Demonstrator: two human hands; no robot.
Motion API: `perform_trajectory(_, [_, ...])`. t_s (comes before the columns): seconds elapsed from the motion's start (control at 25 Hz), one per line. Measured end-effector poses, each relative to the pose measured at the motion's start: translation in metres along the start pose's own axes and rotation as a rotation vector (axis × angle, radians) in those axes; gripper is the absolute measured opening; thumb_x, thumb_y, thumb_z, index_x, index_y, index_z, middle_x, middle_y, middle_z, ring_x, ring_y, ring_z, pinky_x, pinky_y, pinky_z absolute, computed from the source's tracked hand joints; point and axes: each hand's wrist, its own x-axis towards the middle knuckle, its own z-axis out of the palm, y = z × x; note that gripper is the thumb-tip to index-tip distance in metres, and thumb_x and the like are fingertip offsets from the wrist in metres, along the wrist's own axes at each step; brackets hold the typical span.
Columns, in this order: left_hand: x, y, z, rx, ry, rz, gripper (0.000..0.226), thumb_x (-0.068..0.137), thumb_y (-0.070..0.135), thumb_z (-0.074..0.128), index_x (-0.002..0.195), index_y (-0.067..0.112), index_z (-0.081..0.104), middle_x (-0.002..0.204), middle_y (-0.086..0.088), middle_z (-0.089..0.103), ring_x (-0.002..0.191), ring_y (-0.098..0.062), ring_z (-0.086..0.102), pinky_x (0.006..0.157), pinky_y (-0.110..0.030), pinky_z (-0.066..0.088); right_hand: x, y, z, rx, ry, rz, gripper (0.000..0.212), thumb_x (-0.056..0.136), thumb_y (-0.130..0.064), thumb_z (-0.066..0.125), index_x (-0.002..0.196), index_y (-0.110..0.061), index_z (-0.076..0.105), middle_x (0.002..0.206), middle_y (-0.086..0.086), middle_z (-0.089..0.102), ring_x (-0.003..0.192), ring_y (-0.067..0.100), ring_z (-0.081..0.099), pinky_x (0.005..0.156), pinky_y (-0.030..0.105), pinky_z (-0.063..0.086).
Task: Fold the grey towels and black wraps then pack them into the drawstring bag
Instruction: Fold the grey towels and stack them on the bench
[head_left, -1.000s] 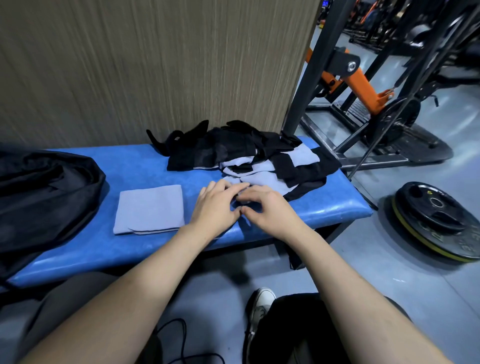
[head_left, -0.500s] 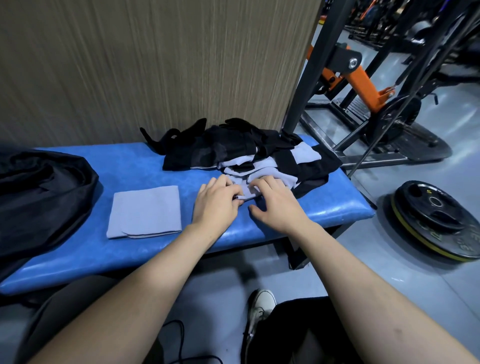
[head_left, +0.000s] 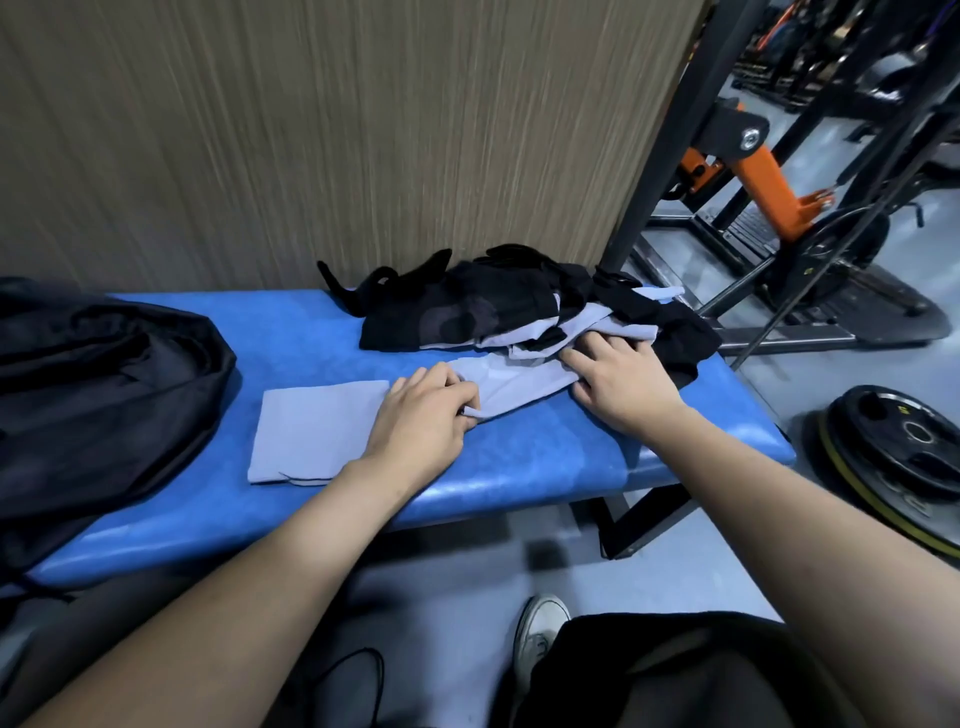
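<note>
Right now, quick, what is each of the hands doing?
Left hand: closed, pinching the corner of a loose grey towel.
Right hand: open, fingers pressed on the same towel.

"What did the person have on?"

"Nothing covered the forearms; the left hand (head_left: 421, 415) and right hand (head_left: 623, 379) were bare, with no rings or watch. Dark trousers (head_left: 649, 670) covered the legs, and a white canvas shoe (head_left: 537, 631) with pale laces showed below"
</note>
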Motion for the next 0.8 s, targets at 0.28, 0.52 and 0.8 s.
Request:
perform_trajectory(0.28, [-0.011, -0.001, -0.017, -0.169, 0.006, -0.027, 0.005, 0.095, 0.024, 0.059, 0.090, 0.026, 0.059, 0.098, 0.014, 0.050, 0.082, -0.015, 0.053, 0.073, -0.036, 0.047, -0.046, -0.019, -0.011, 0.046, 0.383, -0.080, 0.015, 0.085, -0.014, 0.046, 0.080, -0.010, 0.060, 0.073, 0.006, 0.055, 0.069, 0.031, 0.053, 0.060, 0.040, 0.038])
perform_trajectory(0.52, [-0.026, 0.001, -0.026, -0.223, -0.040, 0.024, 0.011, 0.099, 0.020, 0.052, 0.091, 0.023, 0.045, 0.116, 0.013, 0.048, 0.085, -0.024, 0.055, 0.076, -0.046, 0.049, -0.083, -0.022, -0.021, 0.261, 0.329, -0.178, 0.020, 0.083, -0.021, 0.043, 0.085, -0.007, 0.056, 0.084, 0.008, 0.059, 0.074, 0.032, 0.055, 0.062, 0.039, 0.042])
perform_trajectory(0.8, [-0.036, -0.007, -0.033, 0.048, -0.138, 0.151, 0.025, 0.082, 0.051, 0.068, 0.086, 0.030, 0.055, 0.108, 0.013, 0.046, 0.090, -0.011, 0.045, 0.090, -0.032, 0.037, -0.106, -0.021, -0.011, 0.365, 0.054, -0.183, 0.030, 0.081, -0.035, 0.049, 0.106, -0.019, 0.053, 0.130, -0.002, 0.051, 0.115, 0.025, 0.052, 0.085, 0.036, 0.047])
